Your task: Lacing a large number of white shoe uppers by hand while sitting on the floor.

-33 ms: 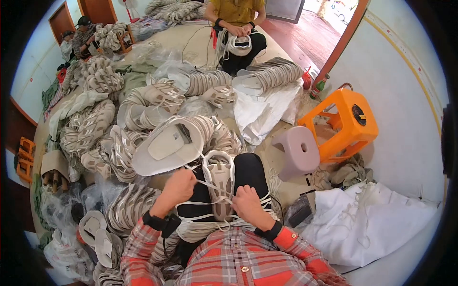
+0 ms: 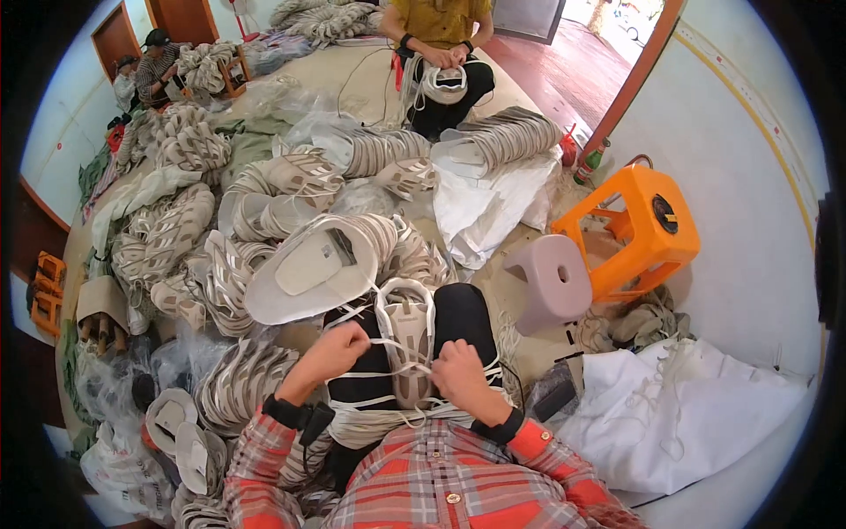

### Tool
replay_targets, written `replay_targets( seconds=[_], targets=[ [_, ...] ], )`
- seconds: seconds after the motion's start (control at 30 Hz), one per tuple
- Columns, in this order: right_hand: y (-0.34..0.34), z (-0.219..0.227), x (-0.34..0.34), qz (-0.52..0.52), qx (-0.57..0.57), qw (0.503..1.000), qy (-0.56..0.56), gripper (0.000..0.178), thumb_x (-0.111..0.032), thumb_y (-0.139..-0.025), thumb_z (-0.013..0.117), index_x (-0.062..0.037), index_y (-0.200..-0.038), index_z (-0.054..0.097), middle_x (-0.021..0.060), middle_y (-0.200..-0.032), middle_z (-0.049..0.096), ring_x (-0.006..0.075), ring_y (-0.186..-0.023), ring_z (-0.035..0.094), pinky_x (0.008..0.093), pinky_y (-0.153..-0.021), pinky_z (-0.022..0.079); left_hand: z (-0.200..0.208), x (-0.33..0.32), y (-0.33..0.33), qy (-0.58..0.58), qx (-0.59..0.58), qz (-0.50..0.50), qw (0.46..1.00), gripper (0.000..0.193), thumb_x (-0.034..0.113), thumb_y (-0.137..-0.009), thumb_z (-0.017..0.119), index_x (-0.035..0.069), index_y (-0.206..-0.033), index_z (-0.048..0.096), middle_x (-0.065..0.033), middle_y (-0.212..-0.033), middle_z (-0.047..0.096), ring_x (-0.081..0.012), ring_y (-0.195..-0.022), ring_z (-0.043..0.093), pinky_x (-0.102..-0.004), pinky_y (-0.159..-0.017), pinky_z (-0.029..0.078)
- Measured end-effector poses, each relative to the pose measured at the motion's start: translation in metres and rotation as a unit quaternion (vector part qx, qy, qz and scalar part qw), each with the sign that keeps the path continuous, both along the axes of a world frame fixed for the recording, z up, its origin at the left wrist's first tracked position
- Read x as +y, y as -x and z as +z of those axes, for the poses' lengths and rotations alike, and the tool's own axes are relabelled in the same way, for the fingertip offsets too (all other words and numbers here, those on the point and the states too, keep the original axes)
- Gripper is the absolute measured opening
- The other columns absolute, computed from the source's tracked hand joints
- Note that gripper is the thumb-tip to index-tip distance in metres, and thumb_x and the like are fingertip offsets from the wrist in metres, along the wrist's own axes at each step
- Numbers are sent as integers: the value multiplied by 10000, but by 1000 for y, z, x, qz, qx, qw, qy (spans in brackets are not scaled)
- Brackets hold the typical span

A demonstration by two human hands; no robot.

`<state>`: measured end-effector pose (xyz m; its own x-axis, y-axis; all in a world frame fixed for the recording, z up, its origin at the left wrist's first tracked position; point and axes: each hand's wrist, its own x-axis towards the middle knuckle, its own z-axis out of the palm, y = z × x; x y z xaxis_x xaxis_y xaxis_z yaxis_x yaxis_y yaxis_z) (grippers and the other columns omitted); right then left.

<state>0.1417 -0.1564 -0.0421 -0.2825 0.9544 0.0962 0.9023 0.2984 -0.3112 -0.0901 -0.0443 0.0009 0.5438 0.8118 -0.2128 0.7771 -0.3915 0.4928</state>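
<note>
A beige shoe upper [image 2: 408,328] with a white padded collar lies between my black-trousered thighs, its opening pointing away from me. White shoelace [image 2: 384,342] crosses its front. To the left of the upper, my left hand [image 2: 338,350] is closed, pinching a lace that runs over to the eyelets. My right hand [image 2: 460,377] is at the upper's right edge, fingers bent together around a lace by the lower eyelets. A large stack of nested uppers [image 2: 308,269] lies just beyond my left hand. More pale laces hang in loops across my lap [image 2: 379,421].
Piles of beige uppers [image 2: 159,234] cover the floor to the left. On the right stand a mauve stool [image 2: 551,282], an orange stool [image 2: 630,229] and a white sack [image 2: 679,414]. A co-worker [image 2: 438,44] in a mustard top sits opposite, handling another upper. More people sit far left.
My left hand has shifted slightly down and right, and the lace from it hangs a little looser. My right hand has hardly moved.
</note>
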Motion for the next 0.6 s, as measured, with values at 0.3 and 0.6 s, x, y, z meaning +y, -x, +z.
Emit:
replay_targets(
  seconds=[0.3,0.6],
  targets=[
    [-16,34,33,18,116,988,95,196,-194,-679,705,-48,-740,590,107,-784,488,284,-755,502,362,-645,409,-22,-49,3,614,-655,228,378,90,133,-845,527,46,-842,548,-56,-822,523,-178,-746,477,-311,-689,400],
    [-35,62,19,274,120,937,181,247,-310,-660,704,-67,-640,660,141,-748,574,313,-711,567,410,-628,433,48,-5,353,144,-941,146,268,59,-17,-826,409,-8,-852,461,-109,-826,446,-211,-780,418,-355,-731,367]
  ],
)
